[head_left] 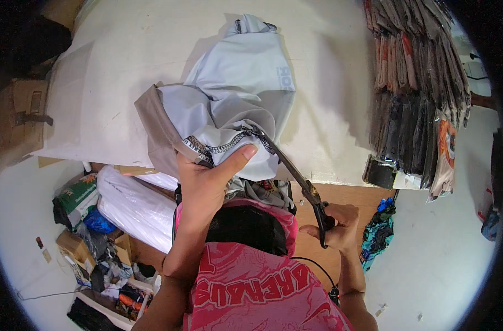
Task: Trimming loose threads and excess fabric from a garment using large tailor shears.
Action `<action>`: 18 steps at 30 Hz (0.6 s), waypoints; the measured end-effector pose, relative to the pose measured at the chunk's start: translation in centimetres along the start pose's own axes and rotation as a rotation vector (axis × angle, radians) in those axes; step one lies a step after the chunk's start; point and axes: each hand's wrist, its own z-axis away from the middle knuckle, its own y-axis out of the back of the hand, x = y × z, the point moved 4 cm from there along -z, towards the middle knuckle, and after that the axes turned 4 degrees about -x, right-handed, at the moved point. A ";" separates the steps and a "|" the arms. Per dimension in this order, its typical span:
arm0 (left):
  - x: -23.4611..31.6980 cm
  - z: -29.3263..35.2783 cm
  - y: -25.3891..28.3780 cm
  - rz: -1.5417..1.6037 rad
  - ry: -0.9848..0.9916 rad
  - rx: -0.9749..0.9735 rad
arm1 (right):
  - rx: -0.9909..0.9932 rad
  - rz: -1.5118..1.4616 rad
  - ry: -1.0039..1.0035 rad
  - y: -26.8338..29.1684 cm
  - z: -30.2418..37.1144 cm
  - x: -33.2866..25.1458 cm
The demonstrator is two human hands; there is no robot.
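A light grey garment (240, 66) with a darker grey-brown panel lies bunched on the white table (135, 49). Its near part hangs over the front edge, and a seam with black overlock stitching faces up. My left hand (199, 179) grips the cloth along this seam, thumb on top and the other fingers hidden beneath it. In my right hand (340, 223) is a pair of dark scissors (295, 174), with fingers around the handles. The blades point up and left, their tips at the black stitching. Whether the blades are parted is too small to tell.
Stacks of folded, plastic-wrapped garments (406, 105) stand along the table's right side. White plastic-wrapped bundles (133, 204) and a cluttered crate (135, 292) are on the floor at left. A teal-and-black cloth (378, 234) lies at lower right. A cardboard box (25, 110) stands far left.
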 end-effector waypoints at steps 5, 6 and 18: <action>-0.5 0.1 0.5 -0.018 0.034 -0.020 | 0.072 0.011 -0.045 -0.1 0.6 1.0; -0.5 0.1 0.5 -0.010 0.050 -0.016 | 0.081 0.017 -0.043 0.0 0.6 0.9; -0.4 0.4 -0.1 -0.107 0.055 -0.098 | -0.006 -0.329 -0.133 -0.9 0.5 1.2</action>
